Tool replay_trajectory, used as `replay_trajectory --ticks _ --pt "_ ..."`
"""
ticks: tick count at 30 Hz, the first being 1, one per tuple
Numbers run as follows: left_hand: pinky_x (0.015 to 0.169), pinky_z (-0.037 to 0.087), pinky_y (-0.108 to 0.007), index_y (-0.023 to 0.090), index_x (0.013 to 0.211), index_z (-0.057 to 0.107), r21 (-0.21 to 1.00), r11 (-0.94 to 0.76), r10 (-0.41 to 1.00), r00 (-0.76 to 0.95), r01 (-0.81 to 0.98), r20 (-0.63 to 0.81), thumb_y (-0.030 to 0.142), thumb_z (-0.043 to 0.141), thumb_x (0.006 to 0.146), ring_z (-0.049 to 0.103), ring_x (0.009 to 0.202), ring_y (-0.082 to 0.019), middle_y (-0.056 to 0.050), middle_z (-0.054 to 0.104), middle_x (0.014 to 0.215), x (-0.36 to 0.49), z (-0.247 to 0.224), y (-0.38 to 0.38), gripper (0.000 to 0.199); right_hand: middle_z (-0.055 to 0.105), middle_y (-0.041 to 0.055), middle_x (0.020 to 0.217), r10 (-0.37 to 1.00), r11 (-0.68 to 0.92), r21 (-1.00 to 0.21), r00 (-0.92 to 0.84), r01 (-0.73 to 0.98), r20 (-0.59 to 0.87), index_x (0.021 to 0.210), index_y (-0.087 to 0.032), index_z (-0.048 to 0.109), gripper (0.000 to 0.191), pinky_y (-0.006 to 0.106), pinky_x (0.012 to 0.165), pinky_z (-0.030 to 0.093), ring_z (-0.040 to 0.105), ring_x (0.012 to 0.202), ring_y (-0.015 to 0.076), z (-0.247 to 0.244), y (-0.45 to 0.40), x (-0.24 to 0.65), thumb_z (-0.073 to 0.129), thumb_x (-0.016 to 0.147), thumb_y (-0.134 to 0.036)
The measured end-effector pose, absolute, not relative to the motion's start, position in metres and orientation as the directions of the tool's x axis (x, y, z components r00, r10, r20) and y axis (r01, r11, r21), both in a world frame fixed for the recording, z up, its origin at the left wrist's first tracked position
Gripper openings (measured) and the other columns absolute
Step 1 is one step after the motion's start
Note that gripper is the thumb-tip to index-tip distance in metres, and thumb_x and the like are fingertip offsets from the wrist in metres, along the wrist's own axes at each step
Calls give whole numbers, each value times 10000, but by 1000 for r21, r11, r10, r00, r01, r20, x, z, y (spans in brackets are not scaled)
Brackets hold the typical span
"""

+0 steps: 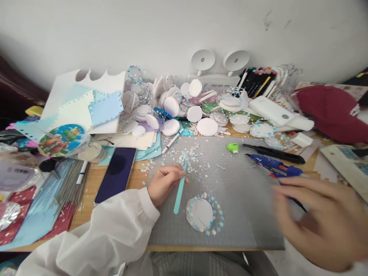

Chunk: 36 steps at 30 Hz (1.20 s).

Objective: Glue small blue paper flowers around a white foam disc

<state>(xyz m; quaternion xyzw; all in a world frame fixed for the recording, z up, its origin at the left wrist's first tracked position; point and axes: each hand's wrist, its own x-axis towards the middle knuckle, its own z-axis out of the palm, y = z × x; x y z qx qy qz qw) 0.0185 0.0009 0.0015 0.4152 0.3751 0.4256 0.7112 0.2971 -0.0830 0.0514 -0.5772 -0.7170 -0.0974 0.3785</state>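
Near the middle of the grey cutting mat point(238, 184), my left hand point(166, 182) is closed on a flat teal stick point(179, 197). The stick has a narrow upper tip and a rounded lower end. Its tip points at a scatter of tiny white and blue paper stars point(188, 156). Below and to the right lies a round white disc point(202, 214), ringed by a string of small blue and white stars. My right hand point(319, 218), blurred by motion, is raised over the mat's right side. Its thumb and fingers look apart, with nothing visible between them, close to a blue glue gun point(276, 165).
A black utility knife point(273, 152) and a small green tool point(232, 147) lie beyond the glue gun. White discs point(207, 126) pile up along the back before a twin-head lamp point(214, 78). At left are a phone point(116, 174), metal wires point(70, 188) and a lidded cup point(64, 140).
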Motion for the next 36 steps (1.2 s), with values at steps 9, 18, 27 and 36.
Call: replay_trajectory --ticks 9,18,27,36 --pt "515 321 -220 125 439 495 820 396 899 356 -413 -254 225 672 651 387 542 -75 25 442 568 23 4 -5 294 693 49 937 336 838 222 -791 499 511 967 -147 662 166 361 803 467 602 859 181 59 -20 185 503 919 -143" --pt "518 279 -235 125 464 535 813 423 874 416 -400 -250 381 721 731 322 514 -73 42 379 510 23 -2 -6 414 725 59 875 332 843 120 -682 525 651 944 -147 637 143 363 787 500 644 818 188 45 -8 198 506 903 -106" --pt "526 335 -243 122 558 638 995 -99 795 601 -6 83 333 653 809 432 548 -105 -16 489 575 16 3 -7 328 690 28 775 896 434 -885 21 168 443 941 -238 598 55 305 582 529 651 672 173 18 -5 233 565 900 -223" --pt "480 334 -223 121 600 638 984 -168 712 698 61 79 172 637 762 428 519 -88 -21 512 589 18 3 -10 170 660 12 763 984 76 -986 -148 -149 99 922 -225 583 115 228 587 496 599 666 117 -1 -17 230 560 917 -337"
